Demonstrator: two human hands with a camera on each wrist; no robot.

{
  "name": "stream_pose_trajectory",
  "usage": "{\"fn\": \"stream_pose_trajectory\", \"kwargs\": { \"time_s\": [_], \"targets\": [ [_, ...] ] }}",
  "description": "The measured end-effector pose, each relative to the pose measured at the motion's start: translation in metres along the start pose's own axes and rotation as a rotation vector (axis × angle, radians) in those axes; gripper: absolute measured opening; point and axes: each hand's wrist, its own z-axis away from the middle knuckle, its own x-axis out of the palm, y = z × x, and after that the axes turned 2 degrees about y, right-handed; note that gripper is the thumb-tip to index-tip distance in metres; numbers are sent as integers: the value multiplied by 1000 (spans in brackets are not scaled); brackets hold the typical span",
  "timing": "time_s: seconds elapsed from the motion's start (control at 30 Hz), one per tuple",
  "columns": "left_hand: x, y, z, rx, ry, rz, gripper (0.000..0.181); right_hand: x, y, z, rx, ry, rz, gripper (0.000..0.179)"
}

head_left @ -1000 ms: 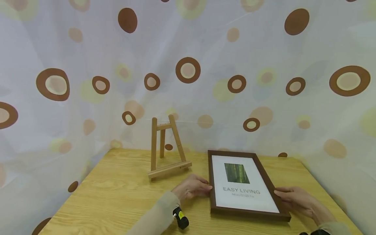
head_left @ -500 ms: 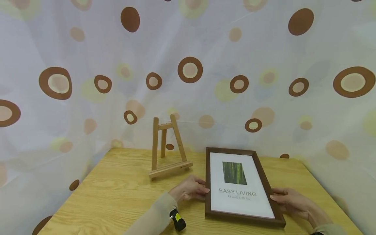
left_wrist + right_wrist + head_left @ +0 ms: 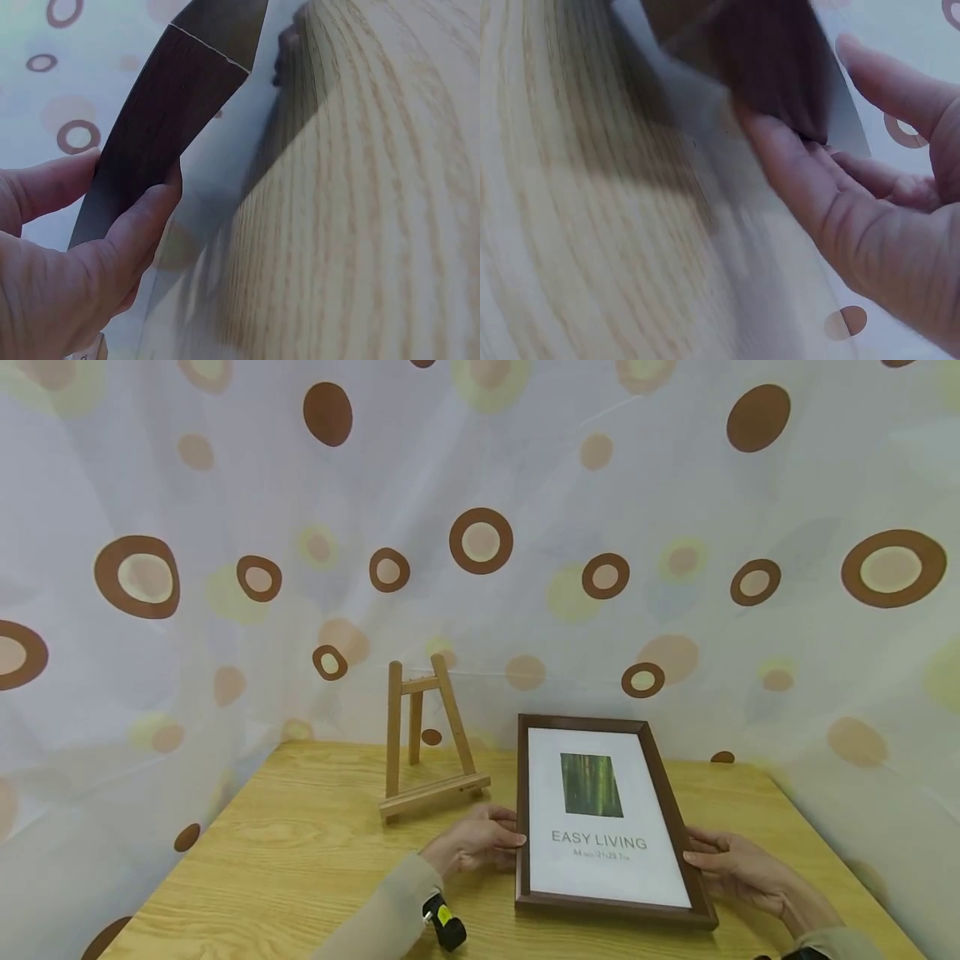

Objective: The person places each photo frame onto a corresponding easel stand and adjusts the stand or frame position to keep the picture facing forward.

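A picture frame [image 3: 611, 913] with a dark brown border and a white "EASY LIVING" insert is held face up, its far end tilted higher. My left hand [image 3: 480, 841] pinches the left border, thumb on the front and fingers underneath. On the opposite border, my right hand [image 3: 750, 872] grips with the thumb on top. In the left wrist view, the frame's edge [image 3: 157, 112] stands clear of the tabletop between thumb and fingers. The right wrist view has the frame's other edge [image 3: 772, 60] resting on my fingers, a little blurred.
A small wooden easel [image 3: 435, 792] stands left of the picture frame, its ledge towards me. Both rest places are on a light wood table [image 3: 300, 843]. A white curtain [image 3: 540, 627] with brown and yellow circles hangs behind and at both sides.
The picture frame has moved left, and its far end has risen off the table. Both hands keep their grip and shift left with it. The easel stays put.
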Motion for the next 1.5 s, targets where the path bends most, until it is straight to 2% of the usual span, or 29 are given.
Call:
{"fn": "stream_pose_trajectory", "kwargs": {
  "time_s": [0.1, 0.2, 0.3, 0.4, 0.63, 0.83, 0.93, 1.17, 1.33, 1.5],
  "targets": [
    [-2, 1, 1, 14, -2, 19, 52, 0, -1, 2, -64, -139, -157, 78],
    [-6, 0, 1, 36, -7, 30, 52, 1, 0, 3, -83, -290, -303, 77],
    [-9, 0, 2, 66, -4, 34, 53, 5, -1, 3, -81, -347, -307, 81],
    [-12, 1, 3, 97, -10, 46, 54, 10, -4, 1, -85, -324, -251, 86],
    [-23, 3, 7, 142, -40, 60, 57, 17, -10, -6, -91, -150, -82, 82],
    [-31, 2, 15, 148, -93, 57, 80, 22, -11, -10, -120, -170, -120, 81],
    [-33, 5, 19, 138, -108, 53, 86, 25, -13, -11, -132, -151, -117, 82],
    [-35, 11, 20, 117, -131, 74, 87, 28, -16, -10, -108, -57, -50, 87],
    [-36, 11, 18, 101, -145, 75, 87, 32, -16, -10, -104, -57, -53, 85],
    [-37, 11, 18, 119, -174, 53, 85, 37, -18, -10, -43, -58, -94, 86]
  ]
}}
